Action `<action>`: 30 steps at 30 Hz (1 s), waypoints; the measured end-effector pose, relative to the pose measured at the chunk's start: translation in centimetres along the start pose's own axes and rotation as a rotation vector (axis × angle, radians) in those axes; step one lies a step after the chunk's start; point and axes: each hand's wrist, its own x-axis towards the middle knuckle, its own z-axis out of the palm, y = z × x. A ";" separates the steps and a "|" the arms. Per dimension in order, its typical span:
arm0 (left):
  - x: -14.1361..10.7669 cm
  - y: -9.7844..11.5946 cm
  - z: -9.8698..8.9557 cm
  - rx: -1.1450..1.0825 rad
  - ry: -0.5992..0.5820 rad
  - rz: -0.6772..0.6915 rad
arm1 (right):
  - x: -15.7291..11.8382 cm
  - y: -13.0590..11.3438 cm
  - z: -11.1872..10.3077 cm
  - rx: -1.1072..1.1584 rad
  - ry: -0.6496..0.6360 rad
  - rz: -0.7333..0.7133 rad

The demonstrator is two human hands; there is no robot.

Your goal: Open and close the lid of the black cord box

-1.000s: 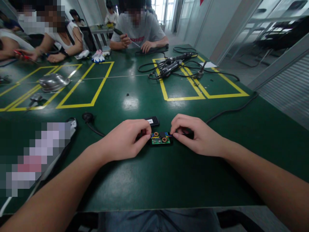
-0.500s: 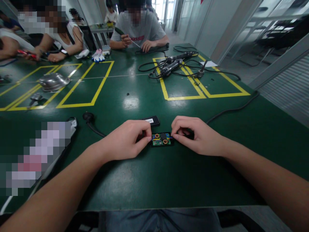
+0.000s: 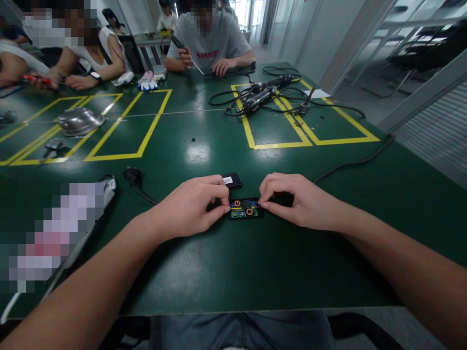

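A small green circuit board [image 3: 239, 212] with copper coils and blue and yellow wires lies in an open black plastic case [image 3: 245, 218] on the table. At the case's left end, my left hand [image 3: 199, 204] is closed in a pinch where wires leave the board. Opposite it, my right hand [image 3: 292, 201] pinches at the wires by the right end. Fingers partly hide what both pinches hold. Just behind my left fingers rests a black cover with a white label [image 3: 233, 181]. A black power plug [image 3: 132, 175] trails its cable behind my left hand.
Another black cable [image 3: 353, 165] runs from behind my right hand to the table's right edge. A part-blurred long packet [image 3: 109, 184] lies at left. Farther off are a metal bowl-like part [image 3: 80, 121], corded tools [image 3: 259, 99], gloves [image 3: 148, 81] and co-workers, one holding a screwdriver [image 3: 178, 43].
Both hands keep their pinches at the case's two ends with only tiny shifts. More of the black cover's label shows now. The co-worker opposite has moved the screwdriver slightly.
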 end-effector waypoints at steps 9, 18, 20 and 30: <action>0.4 -0.6 1.2 0.100 0.235 -0.022 | 0.0 -0.2 0.2 0.010 -0.005 0.061; 0.8 -1.6 1.2 0.157 0.283 -0.242 | 0.0 0.2 0.2 0.213 0.067 0.167; 0.5 -0.8 1.1 0.135 0.356 -0.161 | 0.0 0.3 0.3 0.217 0.070 0.169; 0.2 0.8 1.6 0.055 0.061 0.051 | 0.3 -0.3 0.4 0.084 0.034 0.181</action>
